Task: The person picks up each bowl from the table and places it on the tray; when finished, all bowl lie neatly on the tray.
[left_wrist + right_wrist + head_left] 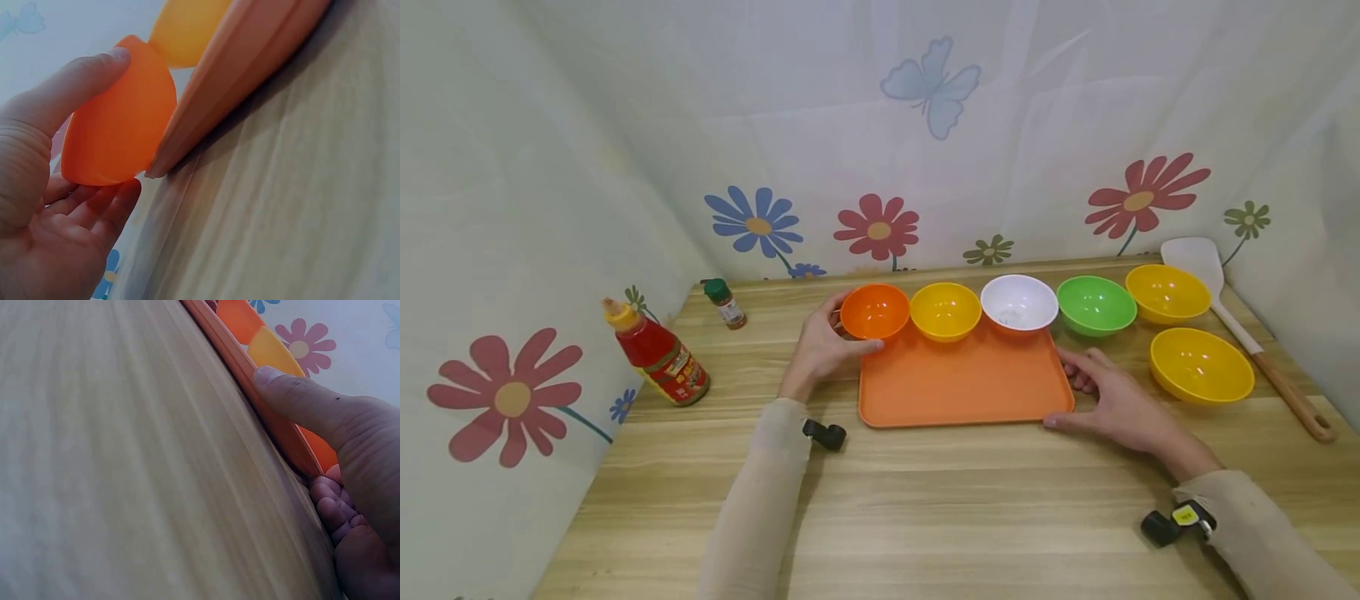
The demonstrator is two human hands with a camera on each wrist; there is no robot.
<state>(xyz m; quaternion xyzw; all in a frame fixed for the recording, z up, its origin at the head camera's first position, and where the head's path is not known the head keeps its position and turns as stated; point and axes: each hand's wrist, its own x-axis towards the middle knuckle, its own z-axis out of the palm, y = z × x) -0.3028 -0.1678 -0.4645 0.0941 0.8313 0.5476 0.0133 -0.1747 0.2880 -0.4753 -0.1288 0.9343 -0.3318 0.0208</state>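
My left hand [822,348] holds an orange bowl [876,315] at the back left of an orange tray [964,385]. In the left wrist view, the thumb lies across the outer wall of this bowl [122,125] while the fingers curl under and behind it. Beside it stand a yellow bowl [945,312] and a white bowl [1018,302], with an orange curve showing beneath the white one. My right hand [1112,402] grips the tray's near right corner, thumb along the front edge [250,381] and fingers bent against the side.
Right of the tray stand a green bowl [1097,307], a yellow bowl [1168,294] and a larger-looking yellow bowl [1202,366]. A white spatula with a wooden handle [1288,392] lies beyond them. On the left are a red sauce bottle [662,358] and a green-capped spice jar [726,304].
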